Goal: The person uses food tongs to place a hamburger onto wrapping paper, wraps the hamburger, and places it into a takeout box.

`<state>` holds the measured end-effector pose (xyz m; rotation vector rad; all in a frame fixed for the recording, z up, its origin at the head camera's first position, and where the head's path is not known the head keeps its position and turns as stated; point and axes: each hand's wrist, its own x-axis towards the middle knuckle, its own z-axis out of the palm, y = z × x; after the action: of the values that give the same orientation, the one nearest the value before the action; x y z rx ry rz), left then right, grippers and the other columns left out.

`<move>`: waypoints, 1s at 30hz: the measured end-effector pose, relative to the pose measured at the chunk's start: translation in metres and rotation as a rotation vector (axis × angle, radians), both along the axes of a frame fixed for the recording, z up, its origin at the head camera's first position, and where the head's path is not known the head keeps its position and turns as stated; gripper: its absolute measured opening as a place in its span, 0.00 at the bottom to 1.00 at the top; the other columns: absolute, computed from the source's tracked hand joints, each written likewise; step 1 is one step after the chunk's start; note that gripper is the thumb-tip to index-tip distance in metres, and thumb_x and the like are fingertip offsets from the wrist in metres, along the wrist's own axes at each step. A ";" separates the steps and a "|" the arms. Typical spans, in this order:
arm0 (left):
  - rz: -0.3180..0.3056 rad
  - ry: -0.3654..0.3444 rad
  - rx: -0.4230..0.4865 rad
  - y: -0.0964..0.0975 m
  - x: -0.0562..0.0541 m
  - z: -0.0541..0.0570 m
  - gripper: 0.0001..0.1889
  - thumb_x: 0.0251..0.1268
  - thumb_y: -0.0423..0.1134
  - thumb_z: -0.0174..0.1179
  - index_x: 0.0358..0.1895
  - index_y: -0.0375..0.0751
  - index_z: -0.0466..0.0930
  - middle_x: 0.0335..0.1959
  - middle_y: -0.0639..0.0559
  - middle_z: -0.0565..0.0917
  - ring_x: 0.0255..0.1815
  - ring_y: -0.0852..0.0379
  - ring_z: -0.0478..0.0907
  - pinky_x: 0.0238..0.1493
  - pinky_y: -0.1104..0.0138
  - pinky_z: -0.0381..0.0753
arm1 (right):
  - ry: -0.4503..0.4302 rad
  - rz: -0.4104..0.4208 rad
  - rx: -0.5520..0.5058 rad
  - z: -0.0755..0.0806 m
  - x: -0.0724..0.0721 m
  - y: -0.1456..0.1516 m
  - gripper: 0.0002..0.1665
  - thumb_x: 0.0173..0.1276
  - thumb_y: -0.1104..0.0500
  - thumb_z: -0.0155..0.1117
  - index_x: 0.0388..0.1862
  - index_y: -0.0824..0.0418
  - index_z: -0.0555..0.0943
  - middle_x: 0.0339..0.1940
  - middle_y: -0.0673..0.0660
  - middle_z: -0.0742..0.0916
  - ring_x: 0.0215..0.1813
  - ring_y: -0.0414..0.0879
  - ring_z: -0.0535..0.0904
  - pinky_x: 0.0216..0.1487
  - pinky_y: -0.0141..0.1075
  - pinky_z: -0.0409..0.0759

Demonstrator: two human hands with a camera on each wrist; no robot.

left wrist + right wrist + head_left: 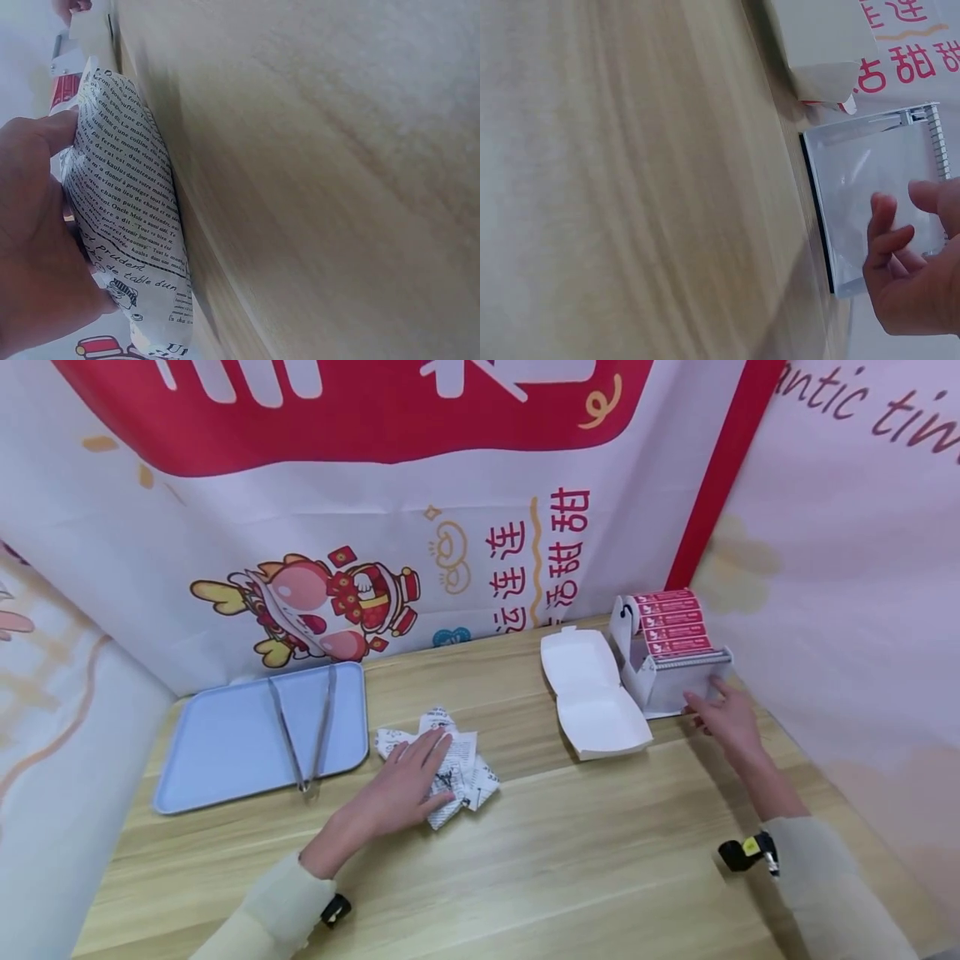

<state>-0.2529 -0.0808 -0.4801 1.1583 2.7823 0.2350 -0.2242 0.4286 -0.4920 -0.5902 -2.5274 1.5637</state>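
My left hand (401, 787) rests on a parcel wrapped in printed paper (463, 767), its fingers spread over the top. In the left wrist view the wrapped parcel (131, 180) shows newspaper-like text, with the thumb and fingers along one side. At the right, my right hand (727, 720) is at the front of a white label dispenser (678, 685); its fingers are loosely bent and hold nothing. A strip of red labels (671, 625) hangs over the dispenser's top toward its toothed edge. The right wrist view shows the fingers before the dispenser's pale front face (855, 172).
An unfolded white clamshell box (600, 714) lies left of the dispenser. On the far left is a blue tray (225, 743) with metal tongs (288, 735) across it, their joined end past its front edge. Printed sheets (450, 468) wall in the wooden table (525, 877).
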 end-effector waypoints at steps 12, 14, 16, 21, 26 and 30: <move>-0.007 0.023 -0.006 0.000 -0.001 -0.008 0.45 0.73 0.64 0.47 0.81 0.41 0.42 0.82 0.41 0.47 0.82 0.43 0.48 0.80 0.44 0.51 | 0.013 0.115 -0.062 -0.002 -0.025 0.004 0.46 0.80 0.44 0.45 0.80 0.63 0.35 0.27 0.40 0.86 0.24 0.39 0.82 0.28 0.35 0.80; -0.003 0.024 -0.007 -0.001 -0.001 -0.008 0.45 0.73 0.64 0.47 0.81 0.41 0.41 0.82 0.41 0.47 0.82 0.43 0.48 0.80 0.44 0.51 | 0.020 0.077 0.009 -0.005 -0.030 0.002 0.44 0.80 0.43 0.45 0.79 0.64 0.40 0.31 0.52 0.88 0.24 0.44 0.83 0.30 0.39 0.84; -0.001 0.027 -0.008 -0.002 -0.001 -0.007 0.45 0.73 0.64 0.47 0.81 0.41 0.41 0.82 0.41 0.47 0.82 0.43 0.48 0.80 0.44 0.51 | 0.026 0.019 0.130 -0.015 -0.035 0.001 0.45 0.78 0.39 0.45 0.78 0.66 0.46 0.41 0.66 0.87 0.32 0.53 0.85 0.41 0.47 0.85; 0.000 0.035 -0.012 -0.002 -0.002 -0.007 0.45 0.73 0.64 0.47 0.81 0.42 0.42 0.83 0.42 0.47 0.82 0.43 0.48 0.79 0.45 0.52 | 0.024 -0.070 0.258 -0.023 -0.037 -0.004 0.50 0.75 0.35 0.46 0.79 0.65 0.43 0.59 0.84 0.74 0.50 0.73 0.77 0.61 0.64 0.74; -0.003 0.033 -0.012 -0.003 -0.001 -0.007 0.45 0.73 0.64 0.47 0.81 0.42 0.42 0.83 0.43 0.47 0.82 0.44 0.48 0.79 0.46 0.53 | 0.099 -0.043 0.037 -0.024 -0.039 -0.007 0.48 0.77 0.38 0.48 0.80 0.60 0.39 0.39 0.66 0.88 0.22 0.51 0.82 0.24 0.39 0.83; -0.007 0.036 -0.016 -0.003 -0.002 -0.008 0.45 0.73 0.65 0.46 0.81 0.43 0.41 0.83 0.43 0.47 0.82 0.44 0.48 0.79 0.46 0.53 | 0.129 -0.129 -0.003 -0.026 -0.041 -0.009 0.40 0.77 0.41 0.48 0.75 0.62 0.49 0.34 0.52 0.87 0.20 0.43 0.80 0.21 0.34 0.79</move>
<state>-0.2545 -0.0839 -0.4885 1.1798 2.8052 0.1929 -0.2655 0.4192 -0.5180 -0.6185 -2.3447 1.5102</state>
